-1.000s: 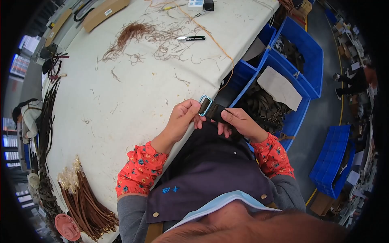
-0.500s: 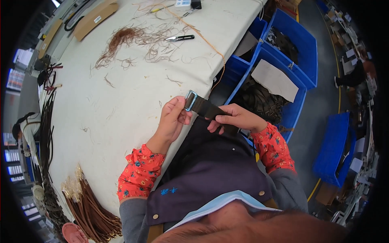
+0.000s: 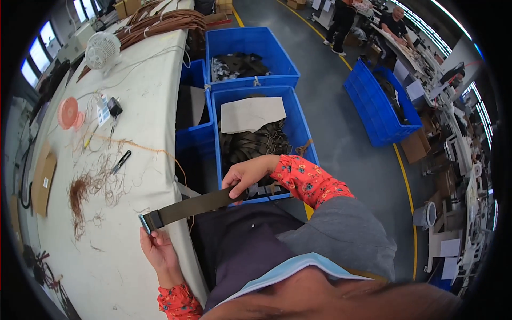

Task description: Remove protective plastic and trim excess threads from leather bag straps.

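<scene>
A dark olive webbing belt (image 3: 194, 206) stretches between my two hands, over the table edge. My left hand (image 3: 161, 256) pinches its metal buckle (image 3: 144, 224) at the lower left, above the table. My right hand (image 3: 249, 175) is closed round the strap farther along, at the near edge of a blue bin (image 3: 307, 133). Inside that bin lies a heap of similar dark belts (image 3: 256, 141), partly covered by a pale grey sheet (image 3: 253, 113). Where the belt's far end hangs is hidden behind my right hand.
On the white-covered table (image 3: 154, 106) lie black thread snips (image 3: 121, 162), loose brown threads (image 3: 78, 197), a cardboard box (image 3: 45, 178), a pink fan (image 3: 69, 113) and a white fan (image 3: 103, 50). Another blue bin (image 3: 368, 106) stands across the aisle, near other people.
My view has swung right toward the bins. My hands have moved apart, drawing the belt out straighter between them; the right has slid away from the buckle end.
</scene>
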The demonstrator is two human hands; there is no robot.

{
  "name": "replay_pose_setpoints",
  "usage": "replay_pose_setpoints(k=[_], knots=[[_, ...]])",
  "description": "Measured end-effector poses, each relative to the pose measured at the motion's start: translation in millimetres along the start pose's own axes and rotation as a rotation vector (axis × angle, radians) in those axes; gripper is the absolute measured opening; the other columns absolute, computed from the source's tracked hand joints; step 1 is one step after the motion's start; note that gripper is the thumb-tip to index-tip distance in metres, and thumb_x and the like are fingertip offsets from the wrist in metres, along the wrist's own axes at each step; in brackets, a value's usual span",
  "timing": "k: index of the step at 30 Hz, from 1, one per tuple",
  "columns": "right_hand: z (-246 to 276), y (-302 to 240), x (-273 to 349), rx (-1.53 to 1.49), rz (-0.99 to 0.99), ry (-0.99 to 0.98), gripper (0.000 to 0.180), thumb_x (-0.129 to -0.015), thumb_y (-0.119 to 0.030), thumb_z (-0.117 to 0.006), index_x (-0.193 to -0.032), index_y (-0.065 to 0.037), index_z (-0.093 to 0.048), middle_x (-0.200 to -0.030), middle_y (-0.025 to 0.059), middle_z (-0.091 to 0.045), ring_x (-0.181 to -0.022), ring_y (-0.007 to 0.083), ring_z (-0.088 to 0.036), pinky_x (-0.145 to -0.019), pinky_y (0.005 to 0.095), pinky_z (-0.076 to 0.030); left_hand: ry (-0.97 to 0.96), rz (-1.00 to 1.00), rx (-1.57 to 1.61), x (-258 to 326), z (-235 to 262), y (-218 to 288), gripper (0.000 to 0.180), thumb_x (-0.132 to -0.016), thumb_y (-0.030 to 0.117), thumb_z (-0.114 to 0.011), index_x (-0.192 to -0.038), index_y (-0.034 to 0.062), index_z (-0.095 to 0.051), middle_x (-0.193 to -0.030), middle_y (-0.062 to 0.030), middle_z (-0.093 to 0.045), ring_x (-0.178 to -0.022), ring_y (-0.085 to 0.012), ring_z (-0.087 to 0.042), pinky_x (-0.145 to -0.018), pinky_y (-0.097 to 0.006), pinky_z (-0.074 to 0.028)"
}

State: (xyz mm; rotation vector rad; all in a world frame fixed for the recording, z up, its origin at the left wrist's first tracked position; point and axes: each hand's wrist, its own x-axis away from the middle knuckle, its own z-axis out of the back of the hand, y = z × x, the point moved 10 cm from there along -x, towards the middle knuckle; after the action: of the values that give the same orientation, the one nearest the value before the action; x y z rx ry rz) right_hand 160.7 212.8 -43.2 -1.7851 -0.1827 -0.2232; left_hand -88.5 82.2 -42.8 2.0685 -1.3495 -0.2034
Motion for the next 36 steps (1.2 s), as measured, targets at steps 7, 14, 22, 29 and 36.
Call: replay_pose_setpoints(k=[7,14,22,29,36], knots=[[22.4,8.5,26.2,0.102,-0.033,0.111,0.022,-0.097,-0.009,-0.063,-0.115,0.004,-0.062,-0.098,0.0067,-0.071,-0.086,0.0114,-0.068,-0.078,0.0271,-0.056,-0.017,0.025,-0.010,-7.0,-4.0,-5.2,0.020,-0.105,0.022,-0.051,-0.095,0.0062,-0.056,-0.071,-0.0030,-0.059,-0.055,-0.0078,-0.044,-0.053,-0.022,-0.038],[19.9,-17.3,36.7,-0.019,0.110,0.084,0.036,-0.098,-0.008,-0.059,-0.132,0.003,-0.056,-0.105,0.0098,-0.070,-0.088,0.0161,-0.069,-0.077,0.0298,-0.057,0.015,0.014,0.005,-0.4,2.8,-3.0,0.021,-0.105,0.023,-0.051,-0.095,0.0062,-0.056,-0.072,-0.0034,-0.059,-0.056,-0.0082,-0.045,-0.053,-0.023,-0.038],[26.8,-43.7,62.6,-0.046,0.098,0.228,0.045,-0.091,0.003,-0.052,-0.135,0.003,-0.056,-0.114,0.0096,-0.069,-0.096,0.0113,-0.067,-0.079,0.0284,-0.057,-0.018,0.000,-0.054,0.1,-21.0,-3.2,0.020,-0.107,0.019,-0.046,-0.093,0.0067,-0.054,-0.074,-0.0018,-0.057,-0.057,-0.0083,-0.043,-0.056,-0.024,-0.038],[21.2,-55.8,66.0,-0.010,0.125,0.243,0.049,-0.089,0.006,-0.049,-0.138,0.002,-0.053,-0.116,0.0114,-0.068,-0.095,0.0134,-0.066,-0.084,0.0302,-0.056,0.000,0.003,-0.053,0.9,-14.5,-1.4,0.021,-0.107,0.020,-0.046,-0.094,0.0068,-0.056,-0.074,-0.0013,-0.059,-0.058,-0.0084,-0.044,-0.056,-0.024,-0.038],[14.4,-67.9,64.5,0.005,0.166,0.209,0.050,-0.088,0.004,-0.054,-0.138,0.000,-0.054,-0.114,0.0090,-0.068,-0.094,0.0096,-0.065,-0.084,0.0255,-0.053,0.016,-0.033,-0.082,2.7,-15.2,3.7,0.019,-0.106,0.021,-0.049,-0.094,0.0069,-0.056,-0.076,-0.0023,-0.060,-0.060,-0.0083,-0.048,-0.057,-0.024,-0.040]])
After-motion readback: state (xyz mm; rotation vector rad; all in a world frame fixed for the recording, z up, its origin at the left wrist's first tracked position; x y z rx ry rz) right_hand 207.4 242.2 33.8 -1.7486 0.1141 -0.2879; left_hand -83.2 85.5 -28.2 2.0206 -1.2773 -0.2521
